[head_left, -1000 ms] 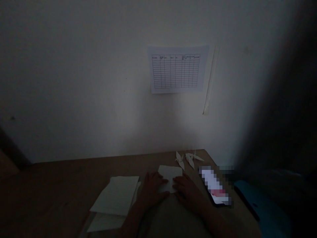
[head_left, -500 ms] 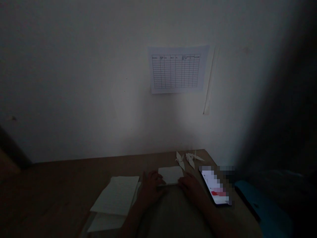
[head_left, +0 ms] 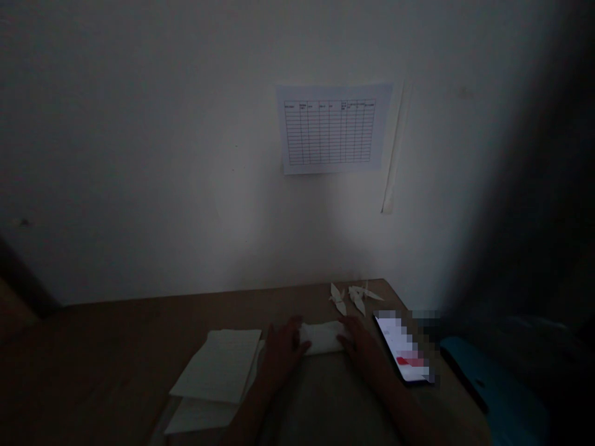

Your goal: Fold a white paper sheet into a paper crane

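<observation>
A small piece of white paper point(head_left: 324, 338) lies on the table between my hands, narrower from front to back than from side to side. My left hand point(head_left: 284, 342) grips its left end, thumb at the near corner and fingers at the far one. At the right end, my right hand point(head_left: 357, 339) pinches the paper in the same way. The dim light hides the fine creases. Just beyond the paper lie folded paper cranes point(head_left: 338, 300), with more of them point(head_left: 357, 301) close beside.
Several loose lined sheets point(head_left: 218, 365) lie left of my left forearm. A phone with a lit screen point(head_left: 403, 348) rests near the table's right edge. Past that edge is a blue object point(head_left: 497, 384), perhaps a seat. A printed table sheet point(head_left: 331, 130) hangs on the wall.
The paper has become shallower from front to back, its far edge now nearer me. My fingers have shifted to its far corners, with the thumbs at the near edge.
</observation>
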The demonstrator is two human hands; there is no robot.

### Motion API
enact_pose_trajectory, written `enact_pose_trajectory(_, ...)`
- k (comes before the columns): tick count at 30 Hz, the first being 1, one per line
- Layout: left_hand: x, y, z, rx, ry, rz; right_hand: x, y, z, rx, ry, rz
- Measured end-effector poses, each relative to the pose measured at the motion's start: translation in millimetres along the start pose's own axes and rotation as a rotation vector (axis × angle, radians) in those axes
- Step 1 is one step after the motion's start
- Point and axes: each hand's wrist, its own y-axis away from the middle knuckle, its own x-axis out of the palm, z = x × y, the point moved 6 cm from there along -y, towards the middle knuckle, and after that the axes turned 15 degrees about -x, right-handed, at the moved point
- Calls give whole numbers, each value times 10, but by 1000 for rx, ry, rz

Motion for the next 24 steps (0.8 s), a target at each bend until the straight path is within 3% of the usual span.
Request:
enact_pose_trajectory(4,-11,57,-43,53,-46,9,-41,-33,28,-28,62,-17)
enact_pose_trajectory(10,-59,135,-114,135,-168,-66,-44,-50,126,-56,171,109)
enact_pose_trajectory(24,-72,140,-90,148,-171,-80,160,49,111,-61,150,295)
